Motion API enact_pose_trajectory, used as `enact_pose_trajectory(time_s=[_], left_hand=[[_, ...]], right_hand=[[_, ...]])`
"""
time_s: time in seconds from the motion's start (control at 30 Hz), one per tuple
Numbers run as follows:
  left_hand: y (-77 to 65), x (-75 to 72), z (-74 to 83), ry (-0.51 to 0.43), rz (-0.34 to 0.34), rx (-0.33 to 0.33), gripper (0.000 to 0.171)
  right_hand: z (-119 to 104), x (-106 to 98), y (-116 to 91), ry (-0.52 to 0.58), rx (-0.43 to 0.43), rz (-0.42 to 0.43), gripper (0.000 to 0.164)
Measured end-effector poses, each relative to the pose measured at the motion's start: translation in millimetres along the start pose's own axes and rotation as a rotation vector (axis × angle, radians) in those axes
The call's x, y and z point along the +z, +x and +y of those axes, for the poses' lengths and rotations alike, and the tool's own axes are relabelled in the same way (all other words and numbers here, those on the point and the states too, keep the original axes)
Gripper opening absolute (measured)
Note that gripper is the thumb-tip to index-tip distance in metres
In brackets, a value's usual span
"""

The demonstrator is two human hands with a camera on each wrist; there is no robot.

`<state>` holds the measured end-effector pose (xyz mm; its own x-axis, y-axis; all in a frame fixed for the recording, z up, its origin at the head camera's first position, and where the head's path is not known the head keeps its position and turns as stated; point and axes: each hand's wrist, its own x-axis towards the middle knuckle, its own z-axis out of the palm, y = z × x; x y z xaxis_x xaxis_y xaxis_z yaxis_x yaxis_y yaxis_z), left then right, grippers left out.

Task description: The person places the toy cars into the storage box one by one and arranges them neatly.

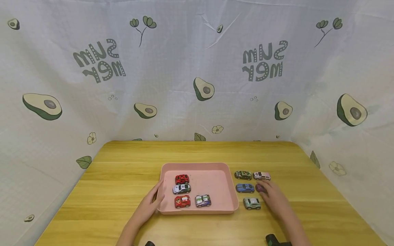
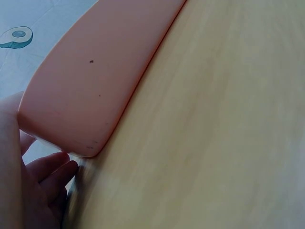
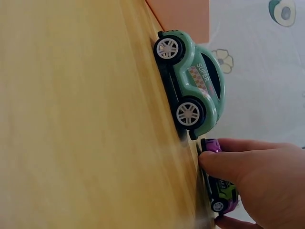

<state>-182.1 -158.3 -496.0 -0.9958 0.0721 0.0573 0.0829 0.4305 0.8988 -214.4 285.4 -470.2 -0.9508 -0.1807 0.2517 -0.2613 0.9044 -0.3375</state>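
Note:
My left hand [image 1: 149, 204] holds the left wall of a pink tray [image 1: 212, 212], thumb over the rim and fingers outside; in the left wrist view its fingers [image 2: 53, 171] curl by the tray's corner. Inside the tray sit a red-and-black toy car [image 1: 182, 179], a white one [image 1: 181, 189], a red one [image 1: 182, 201] and a white-green-purple one [image 1: 203, 201]. To the tray's right, my right hand [image 1: 275, 199] pinches a purple toy car [image 3: 230, 205] with green markings, low at the tabletop. A mint-green toy car [image 3: 194, 81] marked SUPER stands just beside it.
Right of the tray also stand a blue toy car [image 1: 245, 188], a dark green patterned one [image 1: 243, 175] and a white-and-pink one [image 1: 262, 176]. The wooden table [image 1: 129, 171] is backed by a hanging avocado-print cloth [image 1: 178, 112].

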Motion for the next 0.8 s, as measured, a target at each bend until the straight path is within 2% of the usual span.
enact_pose_trajectory(time_s=[0.37,0.6,0.8], left_hand=[[-0.2,-1.6,-0.6,0.006,-0.002,-0.011,0.056],[1.7,-3.5,1.8,0.005,-0.007,-0.004,0.054],[0.6,-2.8,1.0,0.008,-0.009,-0.014,0.055]], right_hand=[[0.9,3.3,-1.3,-0.055,-0.032,0.123,0.034],[-2.1,0.5,1.0,-0.057,-0.006,0.106,0.035],[-10.6,-7.5,1.0,0.016,0.040,0.089,0.030]])
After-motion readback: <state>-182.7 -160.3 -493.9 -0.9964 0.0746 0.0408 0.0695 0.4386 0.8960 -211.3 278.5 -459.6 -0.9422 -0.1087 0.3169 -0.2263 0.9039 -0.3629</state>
